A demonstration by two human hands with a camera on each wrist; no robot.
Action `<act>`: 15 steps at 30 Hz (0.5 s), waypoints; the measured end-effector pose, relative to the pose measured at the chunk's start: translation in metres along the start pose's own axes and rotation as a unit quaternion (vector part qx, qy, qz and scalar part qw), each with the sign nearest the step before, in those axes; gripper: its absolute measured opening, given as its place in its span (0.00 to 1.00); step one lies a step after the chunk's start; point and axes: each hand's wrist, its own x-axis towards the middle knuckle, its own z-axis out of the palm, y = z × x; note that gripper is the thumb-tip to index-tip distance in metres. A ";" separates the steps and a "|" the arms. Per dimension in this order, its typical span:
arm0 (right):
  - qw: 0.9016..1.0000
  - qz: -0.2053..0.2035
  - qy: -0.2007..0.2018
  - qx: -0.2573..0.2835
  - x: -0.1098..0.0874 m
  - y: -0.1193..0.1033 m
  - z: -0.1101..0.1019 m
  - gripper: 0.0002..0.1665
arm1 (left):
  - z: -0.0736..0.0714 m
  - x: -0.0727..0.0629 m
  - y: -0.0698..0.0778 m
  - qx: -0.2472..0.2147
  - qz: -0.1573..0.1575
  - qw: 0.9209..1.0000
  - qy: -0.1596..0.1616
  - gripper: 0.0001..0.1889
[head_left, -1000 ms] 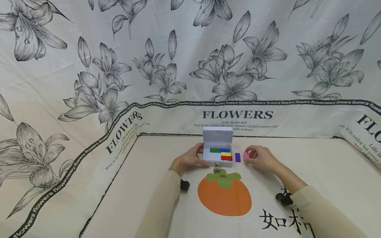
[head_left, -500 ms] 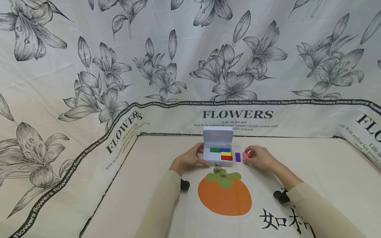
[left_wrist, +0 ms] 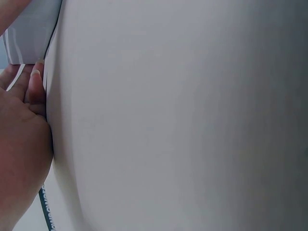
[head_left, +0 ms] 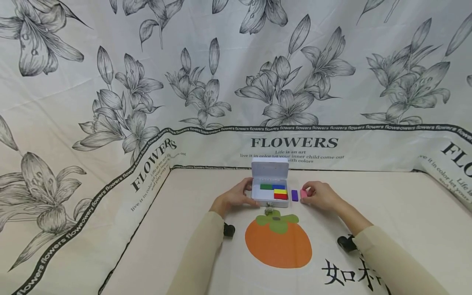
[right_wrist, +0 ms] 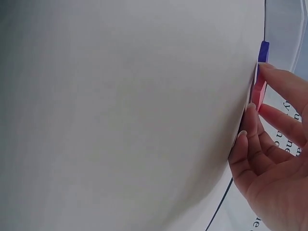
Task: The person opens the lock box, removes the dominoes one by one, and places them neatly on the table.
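A small white box (head_left: 263, 194) stands on the table with its hinged lid raised and a metal latch at its front. Green (head_left: 266, 186), blue (head_left: 278, 187), yellow (head_left: 280, 191) and red blocks (head_left: 280, 196) lie inside. My left hand (head_left: 237, 194) holds the box by its left side, thumb near the front corner. To the right of the box a purple block (head_left: 294, 195) lies on the table. Beside it my right hand (head_left: 320, 196) pinches a pink block (head_left: 303, 193) between thumb and fingers. In the right wrist view, the pink block (right_wrist: 258, 94) shows close to the purple one (right_wrist: 263, 51).
The pale tablecloth carries a printed orange persimmon (head_left: 278, 243) and black characters (head_left: 338, 272). A flower-printed curtain (head_left: 206, 147) rises at the back, just behind the box, and along the left side. Black wrist cameras (head_left: 229, 230) sit under both forearms.
My right hand has shifted slightly left with the pink block, bringing it nearer the purple block. The left hand and the box have stayed in place.
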 end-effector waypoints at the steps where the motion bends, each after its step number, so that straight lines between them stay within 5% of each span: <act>1: 1.000 0.000 -0.001 -0.001 0.000 0.000 0.000 0.24 | 0.000 0.000 0.000 0.001 0.000 1.000 0.000 0.54; 15: 1.000 -0.001 -0.016 -0.001 0.002 0.001 0.000 0.23 | 0.000 -0.001 0.000 0.006 0.000 1.000 0.001 0.54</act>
